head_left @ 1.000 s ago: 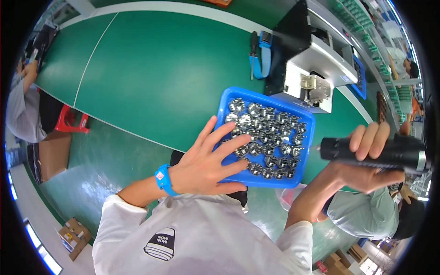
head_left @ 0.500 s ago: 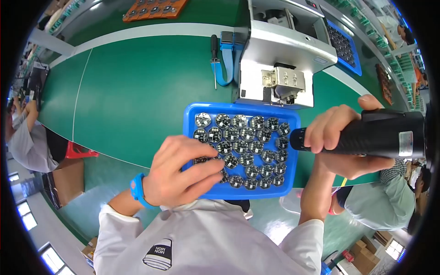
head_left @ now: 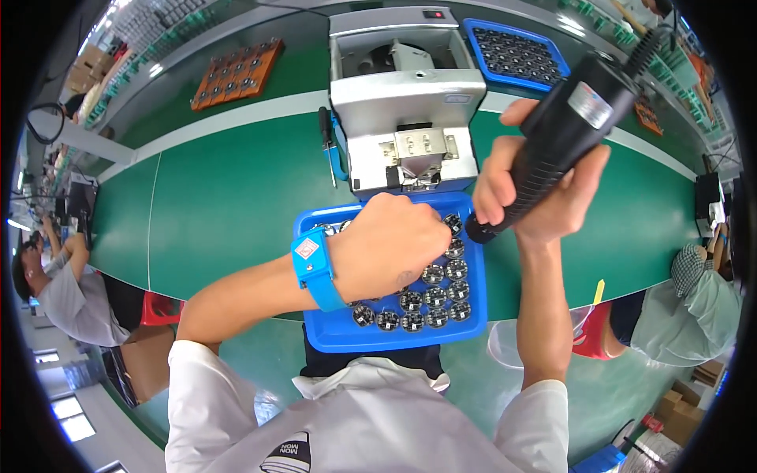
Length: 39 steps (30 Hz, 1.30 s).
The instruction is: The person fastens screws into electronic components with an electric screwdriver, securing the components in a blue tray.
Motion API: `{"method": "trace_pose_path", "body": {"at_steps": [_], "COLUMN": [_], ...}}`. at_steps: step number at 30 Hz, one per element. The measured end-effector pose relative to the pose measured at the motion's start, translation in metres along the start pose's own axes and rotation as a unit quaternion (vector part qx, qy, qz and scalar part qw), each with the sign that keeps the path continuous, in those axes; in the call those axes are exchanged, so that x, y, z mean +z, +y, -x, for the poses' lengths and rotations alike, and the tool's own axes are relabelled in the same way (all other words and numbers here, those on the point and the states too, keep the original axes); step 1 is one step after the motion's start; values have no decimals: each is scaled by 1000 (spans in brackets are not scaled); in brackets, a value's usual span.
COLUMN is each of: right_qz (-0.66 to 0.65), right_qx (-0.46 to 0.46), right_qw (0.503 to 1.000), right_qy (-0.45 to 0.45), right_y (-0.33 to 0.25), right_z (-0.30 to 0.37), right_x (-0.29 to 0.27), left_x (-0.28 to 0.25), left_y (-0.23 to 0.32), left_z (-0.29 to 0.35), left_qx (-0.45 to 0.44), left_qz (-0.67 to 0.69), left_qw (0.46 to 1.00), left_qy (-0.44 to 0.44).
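My right hand [head_left: 542,211] is wrapped round a black electric screwdriver [head_left: 569,124]. Its tip end slants down beside the tray's upper right corner, and a coiled cord leaves the other end. My left hand [head_left: 394,246], with a blue wrist strap [head_left: 314,270], is over the blue tray [head_left: 359,342], back of the hand up. Its fingers are curled and face the tray's right side; what they hold, if anything, is hidden. Several small round circuit boards [head_left: 434,297] lie in rows in the tray. The hand and wrist cover many of them.
Behind the tray stands a silver bench machine [head_left: 418,98]. Left of it lie a black-handled screwdriver [head_left: 325,130] and a blue strap [head_left: 341,162]. Farther back are an orange fixture board [head_left: 236,77] and another filled blue tray [head_left: 516,55]. People sit at both sides.
The view has shifted. My left hand has moved right across the tray, its fingers now turned under. The electric screwdriver has tilted from nearly level to steeply slanted, tip end down.
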State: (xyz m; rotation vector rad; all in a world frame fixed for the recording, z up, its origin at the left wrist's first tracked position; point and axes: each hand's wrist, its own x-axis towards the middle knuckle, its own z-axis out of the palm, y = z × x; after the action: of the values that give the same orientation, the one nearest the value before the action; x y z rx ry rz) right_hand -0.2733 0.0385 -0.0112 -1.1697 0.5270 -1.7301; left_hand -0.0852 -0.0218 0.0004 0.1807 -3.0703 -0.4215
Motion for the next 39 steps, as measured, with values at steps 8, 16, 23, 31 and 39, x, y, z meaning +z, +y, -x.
{"method": "trace_pose_path", "body": {"at_steps": [8,16,23,31,39], "right_qz": [4,18,23,13,-9], "right_qx": [10,10,8,13,5], "right_qw": [1000,1000,1000,1000,1000], "right_qy": [-1,6,17,15,4], "right_y": [6,4,6,7,13], "right_z": [-3,-5,-4,-3,-3], "right_x": [1,2,3,3,4], "left_x": [-2,6,13,16,-21], "left_y": [3,3,4,2,3], "left_z": [-10,-9,-1,1,16], "left_qx": [-52,-75,-92,-89,-55], "left_qz": [9,11,24,73,131], "left_qw": [998,997,995,992,969], "left_qy": [-43,-23,-1,45,201]}}
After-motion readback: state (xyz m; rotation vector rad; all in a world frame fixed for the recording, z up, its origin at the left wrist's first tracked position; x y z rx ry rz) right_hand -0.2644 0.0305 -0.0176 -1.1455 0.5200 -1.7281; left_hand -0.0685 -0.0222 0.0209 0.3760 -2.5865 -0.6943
